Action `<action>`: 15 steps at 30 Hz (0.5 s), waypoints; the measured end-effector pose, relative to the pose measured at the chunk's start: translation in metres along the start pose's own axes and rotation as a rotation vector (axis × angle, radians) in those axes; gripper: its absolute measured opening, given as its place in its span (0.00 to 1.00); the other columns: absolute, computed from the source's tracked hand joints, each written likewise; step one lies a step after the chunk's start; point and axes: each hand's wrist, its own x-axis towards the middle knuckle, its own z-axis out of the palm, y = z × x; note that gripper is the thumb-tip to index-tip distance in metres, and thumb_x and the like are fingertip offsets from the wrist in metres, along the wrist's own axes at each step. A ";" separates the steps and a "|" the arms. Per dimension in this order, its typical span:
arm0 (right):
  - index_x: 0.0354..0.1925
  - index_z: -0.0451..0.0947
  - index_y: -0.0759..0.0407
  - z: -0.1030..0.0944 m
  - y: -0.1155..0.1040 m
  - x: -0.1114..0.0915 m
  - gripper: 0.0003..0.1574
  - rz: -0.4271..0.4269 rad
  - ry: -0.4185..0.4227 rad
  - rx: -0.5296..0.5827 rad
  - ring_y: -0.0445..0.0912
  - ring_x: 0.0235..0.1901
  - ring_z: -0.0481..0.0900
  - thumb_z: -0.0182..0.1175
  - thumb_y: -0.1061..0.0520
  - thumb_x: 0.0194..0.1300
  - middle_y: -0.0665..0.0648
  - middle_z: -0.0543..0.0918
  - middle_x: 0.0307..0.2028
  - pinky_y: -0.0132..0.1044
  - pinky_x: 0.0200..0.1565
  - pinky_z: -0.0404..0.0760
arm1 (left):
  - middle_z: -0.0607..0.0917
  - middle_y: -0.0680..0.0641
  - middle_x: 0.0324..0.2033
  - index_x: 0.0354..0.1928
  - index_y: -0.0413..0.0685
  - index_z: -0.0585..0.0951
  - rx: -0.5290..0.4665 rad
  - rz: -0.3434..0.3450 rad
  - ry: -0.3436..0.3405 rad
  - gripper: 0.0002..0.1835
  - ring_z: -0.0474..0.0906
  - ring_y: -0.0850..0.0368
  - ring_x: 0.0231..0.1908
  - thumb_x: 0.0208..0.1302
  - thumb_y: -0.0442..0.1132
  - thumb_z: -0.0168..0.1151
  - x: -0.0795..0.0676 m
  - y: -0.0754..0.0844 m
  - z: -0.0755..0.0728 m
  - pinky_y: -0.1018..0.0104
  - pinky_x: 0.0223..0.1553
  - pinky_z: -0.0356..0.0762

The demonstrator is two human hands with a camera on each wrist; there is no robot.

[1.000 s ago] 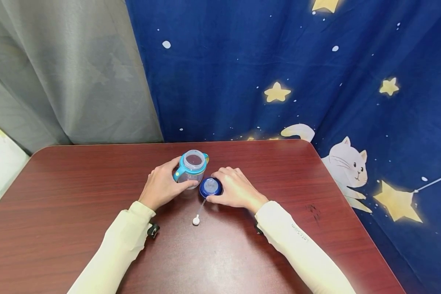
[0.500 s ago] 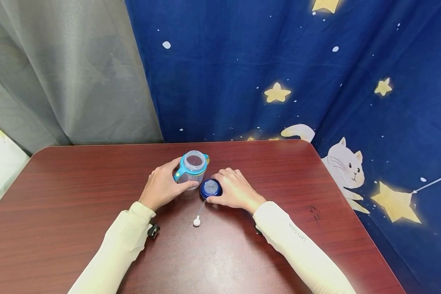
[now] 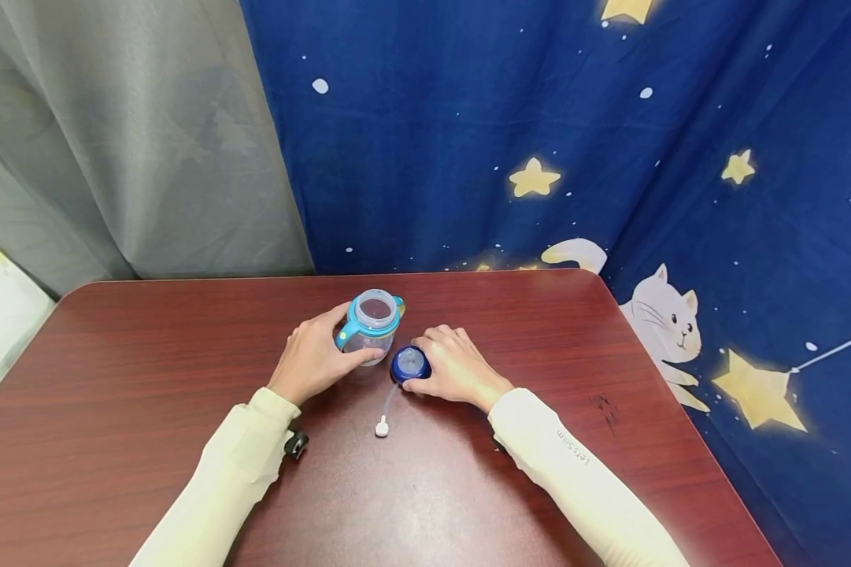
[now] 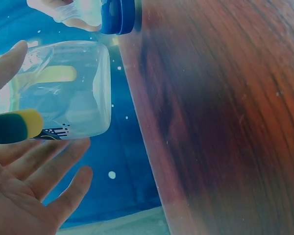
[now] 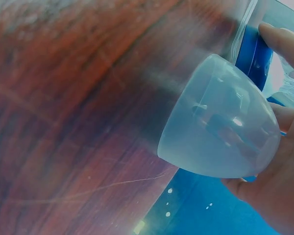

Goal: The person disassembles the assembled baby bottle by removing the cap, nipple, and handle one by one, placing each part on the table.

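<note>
My left hand holds a clear baby bottle between thumb and fingers. It has turquoise side handles and an uncovered mouth at the top. Just to the right, my right hand grips a dark blue bottle collar between thumb and fingers, its clear nipple upward. From the collar a thin straw runs toward me, ending in a white weight. In the right wrist view a translucent dome cover sits below the right palm, rim toward the table; the head view hides it.
A reddish-brown wooden table spreads under both hands. Behind it hang a grey curtain and a blue curtain with stars and a cat. A dark scuff marks the tabletop at the right.
My right hand and the blue collar have shifted slightly right, away from the bottle, and the straw's weight has slid a little the same way. My left hand and the bottle stay about still.
</note>
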 end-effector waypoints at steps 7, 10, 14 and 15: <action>0.56 0.80 0.58 0.001 0.001 0.001 0.41 0.007 -0.002 0.006 0.50 0.54 0.73 0.70 0.32 0.54 0.55 0.81 0.50 0.46 0.51 0.69 | 0.85 0.51 0.50 0.65 0.52 0.75 -0.002 0.005 -0.003 0.44 0.82 0.53 0.46 0.48 0.65 0.75 0.001 -0.001 0.000 0.48 0.47 0.79; 0.57 0.80 0.59 0.001 0.001 0.001 0.42 0.007 -0.006 0.010 0.51 0.55 0.73 0.70 0.33 0.54 0.56 0.81 0.51 0.46 0.51 0.69 | 0.85 0.51 0.50 0.65 0.52 0.75 0.000 0.006 -0.001 0.44 0.82 0.52 0.46 0.47 0.65 0.76 0.001 -0.002 -0.001 0.48 0.47 0.79; 0.57 0.80 0.59 0.002 0.001 0.001 0.42 0.005 -0.006 0.015 0.50 0.55 0.73 0.70 0.33 0.54 0.56 0.81 0.51 0.46 0.52 0.69 | 0.85 0.50 0.50 0.65 0.51 0.75 0.002 0.004 -0.002 0.45 0.82 0.52 0.46 0.47 0.64 0.76 0.001 -0.002 -0.001 0.48 0.47 0.79; 0.57 0.80 0.59 0.002 0.001 0.001 0.42 0.005 -0.006 0.015 0.50 0.55 0.73 0.70 0.33 0.54 0.56 0.81 0.51 0.46 0.52 0.69 | 0.85 0.50 0.50 0.65 0.51 0.75 0.003 0.003 -0.003 0.45 0.82 0.51 0.46 0.47 0.64 0.76 0.001 -0.001 -0.001 0.48 0.47 0.79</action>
